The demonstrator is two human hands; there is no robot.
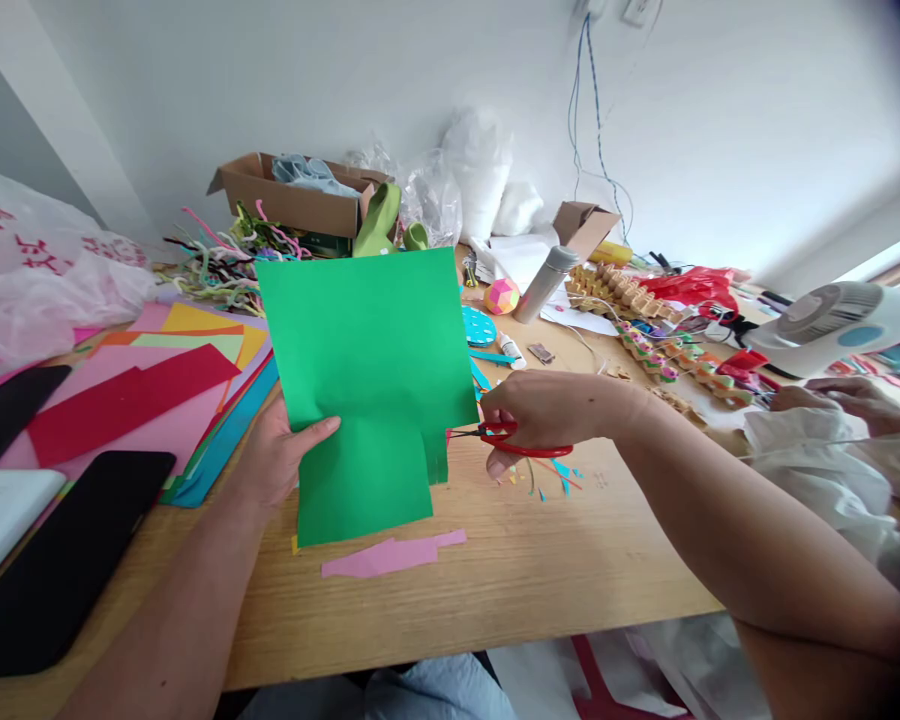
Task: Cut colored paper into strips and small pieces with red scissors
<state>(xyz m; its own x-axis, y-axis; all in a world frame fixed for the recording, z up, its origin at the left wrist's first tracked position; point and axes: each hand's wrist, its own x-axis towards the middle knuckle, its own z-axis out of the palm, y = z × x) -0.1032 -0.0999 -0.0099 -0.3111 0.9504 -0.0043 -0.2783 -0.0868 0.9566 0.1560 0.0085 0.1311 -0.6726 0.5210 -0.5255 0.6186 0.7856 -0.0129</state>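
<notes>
A sheet of green paper (367, 350) is held up over the table by my left hand (289, 450), its thumb on the front and the fingers hidden behind. My right hand (540, 410) grips red-handled scissors (540, 450), their tips at the sheet's lower right edge. There the paper has a stepped cut, with a narrow strip (436, 460) hanging beside the lower part. A pink paper scrap (394, 556) lies on the table below the sheet. Small blue and orange snippets (562, 475) are scattered under my right hand.
Stacked colored paper (131, 400), a black phone (67, 550) and a white power bank (7, 520) lie at left. Behind stand a cardboard box (292, 205), a grey cylinder (546, 284) and a patterned ball (502, 296). At right are a white fan (847, 325) and another person's hands (855, 400).
</notes>
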